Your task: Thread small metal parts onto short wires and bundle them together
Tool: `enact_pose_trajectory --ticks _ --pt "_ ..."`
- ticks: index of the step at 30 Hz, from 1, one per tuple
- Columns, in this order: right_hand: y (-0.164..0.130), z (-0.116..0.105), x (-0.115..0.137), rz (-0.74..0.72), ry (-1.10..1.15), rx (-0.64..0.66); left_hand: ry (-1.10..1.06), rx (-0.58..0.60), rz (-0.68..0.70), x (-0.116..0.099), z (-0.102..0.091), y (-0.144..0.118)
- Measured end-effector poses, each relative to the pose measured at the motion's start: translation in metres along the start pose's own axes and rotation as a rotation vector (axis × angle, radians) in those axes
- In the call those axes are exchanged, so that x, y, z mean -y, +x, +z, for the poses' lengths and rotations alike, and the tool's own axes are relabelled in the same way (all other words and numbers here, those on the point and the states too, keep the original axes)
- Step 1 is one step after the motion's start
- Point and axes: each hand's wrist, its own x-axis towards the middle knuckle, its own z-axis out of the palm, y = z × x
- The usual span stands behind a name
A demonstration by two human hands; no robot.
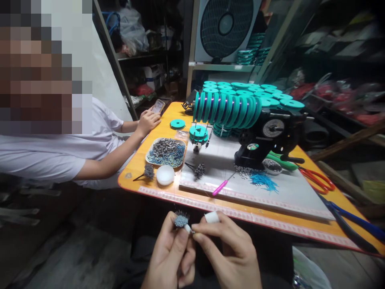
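Both my hands are held together below the near edge of the orange table (300,230). My left hand (168,257) pinches a small bundle of grey-blue beaded pieces (181,220) between thumb and fingers. My right hand (230,255) touches the base of that bundle with its fingertips, and a small white piece (212,217) rests on top of its fingers. Two similar bundles lie on the table, one (148,171) by the tray and one (198,171) on the white board (288,192).
A tray (166,152) of grey and blue pieces, a white lid (165,175), a pink-handled tool (220,188), loose blue pieces (264,181), a black winding machine (264,136) with teal spools (228,108), red scissors (319,180) and blue pliers (355,224) occupy the table. A person at left holds a phone (157,106).
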Motion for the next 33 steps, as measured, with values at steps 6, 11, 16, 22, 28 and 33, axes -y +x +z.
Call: enact_pose_trajectory --ticks 6,11,16,22,28,33 --pt "-0.001 -0.003 0.0 -0.027 -0.029 0.04 0.004 -0.037 -0.048 0.001 0.003 0.0" --pt "-0.004 -0.002 0.002 -0.012 -0.087 0.087 0.025 -0.09 0.022 0.009 0.004 0.0" --pt "-0.004 0.002 0.004 -0.089 -0.133 0.023 -0.126 -0.231 0.325 0.002 0.001 0.005" --pt "0.004 -0.018 0.005 -0.099 -0.187 0.07 -0.066 -0.294 0.596 -0.021 -0.026 0.011" --pt "0.007 -0.021 0.006 -0.081 -0.163 0.124 0.188 -0.114 0.531 -0.002 -0.04 0.016" --pt "0.009 -0.02 0.006 -0.145 -0.205 0.143 0.207 0.023 0.716 -0.017 -0.042 0.019"
